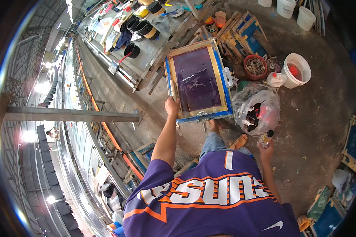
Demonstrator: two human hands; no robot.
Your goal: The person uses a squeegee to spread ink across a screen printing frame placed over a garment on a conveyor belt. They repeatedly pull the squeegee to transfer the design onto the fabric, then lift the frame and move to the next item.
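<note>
My left hand (171,106) grips the lower left corner of a screen-printing frame (222,79). The frame is wooden with blue-taped edges and a purple mesh, and I hold it tilted above the concrete floor. My right hand (266,151) hangs at my side and is shut on a small bottle (267,138) with a dark cap and yellowish contents. My purple jersey fills the bottom of the view, and my sandalled foot (240,141) shows just under the frame.
A clear plastic bag (257,108) of rubbish lies right of the frame. Beyond it stand a white bucket (297,70) and a red basket (255,65). A workbench (154,47) with black ink tubs sits ahead. A long printing table (77,118) runs along the left.
</note>
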